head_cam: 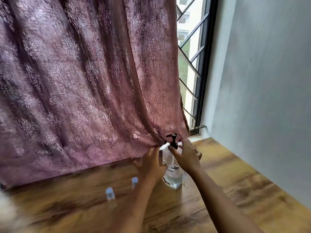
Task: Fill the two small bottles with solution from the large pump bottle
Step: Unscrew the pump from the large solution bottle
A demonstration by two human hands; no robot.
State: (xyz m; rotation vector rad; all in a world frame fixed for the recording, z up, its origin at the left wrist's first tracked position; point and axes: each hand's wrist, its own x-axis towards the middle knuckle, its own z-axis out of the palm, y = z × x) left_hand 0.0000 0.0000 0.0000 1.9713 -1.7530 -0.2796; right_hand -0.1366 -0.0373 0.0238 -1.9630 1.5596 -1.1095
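Observation:
The large clear pump bottle (173,174) with a black pump head (173,140) stands on the wooden table (227,190) near the curtain. My left hand (151,163) wraps around its left side. My right hand (186,157) covers its shoulder, fingers at the pump collar. Two small clear bottles with pale blue caps stand to the left: one (134,182) beside my left wrist, the other (110,195) nearer and further left. The picture is blurred by motion.
A purple patterned curtain (84,81) hangs down to the table's far edge and brushes the pump. A barred window (191,64) and a grey wall (269,81) lie to the right.

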